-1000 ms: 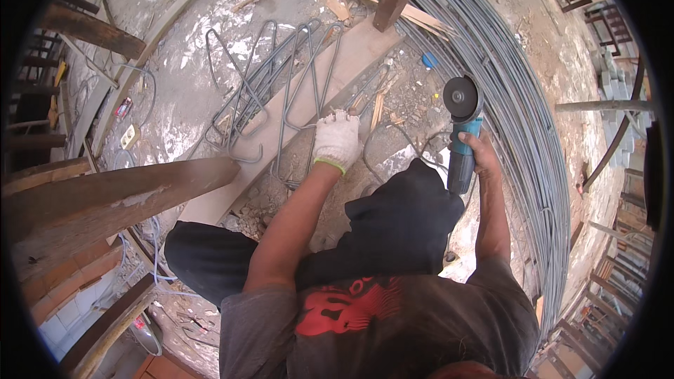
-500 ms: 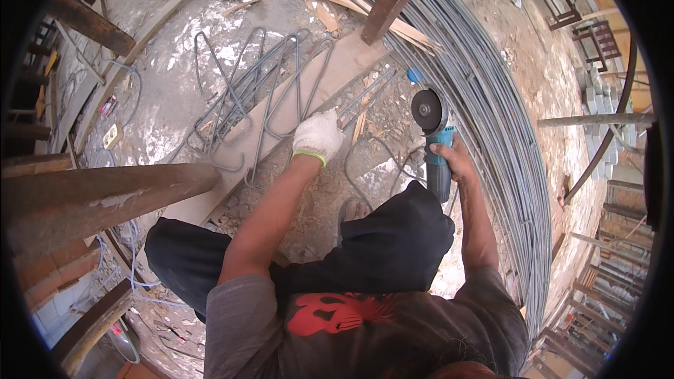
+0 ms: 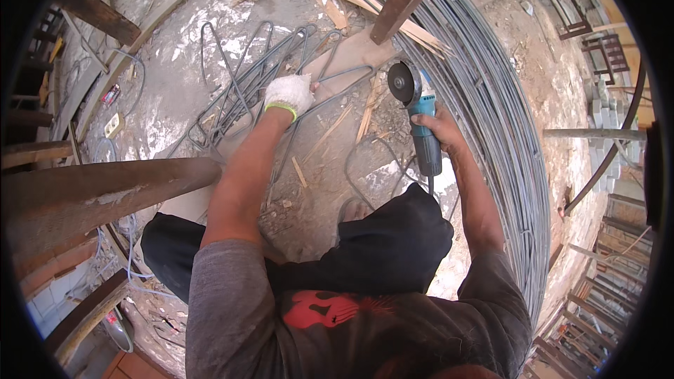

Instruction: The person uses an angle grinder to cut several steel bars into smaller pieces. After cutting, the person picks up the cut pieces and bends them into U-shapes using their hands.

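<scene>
Above the floor (image 3: 323,189), the right hand (image 3: 444,128) has its grip wrapped around a probably heavy grinder (image 3: 427,151), behind the disc (image 3: 401,83); farther off, the gloved left hand (image 3: 289,92) closes its grip on stiff-looking bent rods (image 3: 237,90) across the left edge of a board (image 3: 354,52), best held along straight lengths.

1 head-worn fisheye camera, the left of 2, looks steeply down from close above the shirt (image 3: 414,330), facing forward over the left hand (image 3: 289,92) and right hand (image 3: 441,126) to the floor (image 3: 319,168); its wide circular field leaves black corners.
</scene>
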Motion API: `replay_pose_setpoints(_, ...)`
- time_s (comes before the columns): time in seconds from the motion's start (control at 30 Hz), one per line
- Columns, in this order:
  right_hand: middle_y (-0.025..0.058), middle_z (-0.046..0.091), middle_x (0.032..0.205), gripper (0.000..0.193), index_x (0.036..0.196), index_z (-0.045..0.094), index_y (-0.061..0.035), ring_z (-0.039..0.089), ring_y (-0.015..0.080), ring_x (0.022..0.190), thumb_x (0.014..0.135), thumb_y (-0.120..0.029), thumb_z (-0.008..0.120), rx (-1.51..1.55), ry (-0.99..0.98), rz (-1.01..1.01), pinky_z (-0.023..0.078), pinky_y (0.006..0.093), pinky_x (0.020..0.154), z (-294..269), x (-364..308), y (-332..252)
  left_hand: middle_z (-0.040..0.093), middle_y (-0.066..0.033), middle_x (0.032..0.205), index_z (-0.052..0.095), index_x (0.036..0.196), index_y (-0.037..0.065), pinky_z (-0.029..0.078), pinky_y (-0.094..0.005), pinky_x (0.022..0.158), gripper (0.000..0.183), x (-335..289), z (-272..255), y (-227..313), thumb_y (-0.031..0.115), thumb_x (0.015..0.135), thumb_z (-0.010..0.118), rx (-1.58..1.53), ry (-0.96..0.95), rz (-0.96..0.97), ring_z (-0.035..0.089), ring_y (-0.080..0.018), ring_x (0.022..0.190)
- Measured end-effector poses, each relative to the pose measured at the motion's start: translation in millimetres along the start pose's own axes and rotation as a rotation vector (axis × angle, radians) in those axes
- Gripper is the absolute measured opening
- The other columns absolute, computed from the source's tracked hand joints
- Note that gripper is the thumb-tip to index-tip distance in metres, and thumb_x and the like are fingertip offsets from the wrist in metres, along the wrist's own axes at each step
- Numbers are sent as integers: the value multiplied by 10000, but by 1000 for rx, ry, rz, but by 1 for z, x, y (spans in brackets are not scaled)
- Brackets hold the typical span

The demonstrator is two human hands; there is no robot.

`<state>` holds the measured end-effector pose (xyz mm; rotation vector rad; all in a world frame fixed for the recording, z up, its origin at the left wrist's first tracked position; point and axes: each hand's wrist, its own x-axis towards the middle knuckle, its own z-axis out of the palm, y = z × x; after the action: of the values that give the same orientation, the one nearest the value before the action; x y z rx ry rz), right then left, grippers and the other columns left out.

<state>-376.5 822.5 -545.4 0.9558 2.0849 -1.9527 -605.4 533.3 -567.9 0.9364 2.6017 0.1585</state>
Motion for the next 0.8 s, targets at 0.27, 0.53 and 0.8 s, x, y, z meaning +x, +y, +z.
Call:
replay_pose_setpoints(0.27,171,633,1006,723,1271,479,64,653,244,823,706,-259,795,-94,15,25,554,383,706,14,50,-12,527,-238,1338,502,1356,68,390,-501,1030,734,-34,10,31,618,875,572,146,101,-45,508,-379,1264)
replay_pose_setpoints(0.53,173,654,982,644,1204,526,95,661,236,794,717,-231,791,-155,13,67,559,372,674,33,87,-24,451,-208,1409,414,1446,122,360,-528,1033,820,-25,45,21,626,831,616,107,135,-60,460,-368,1294)
replay_pose_setpoints(0.8,181,639,1005,715,1256,492,82,655,242,810,712,-277,785,-177,-64,96,560,374,689,33,108,-16,483,-148,1362,455,1409,125,391,-518,976,784,-24,49,19,605,816,640,113,190,-55,474,-334,1250)
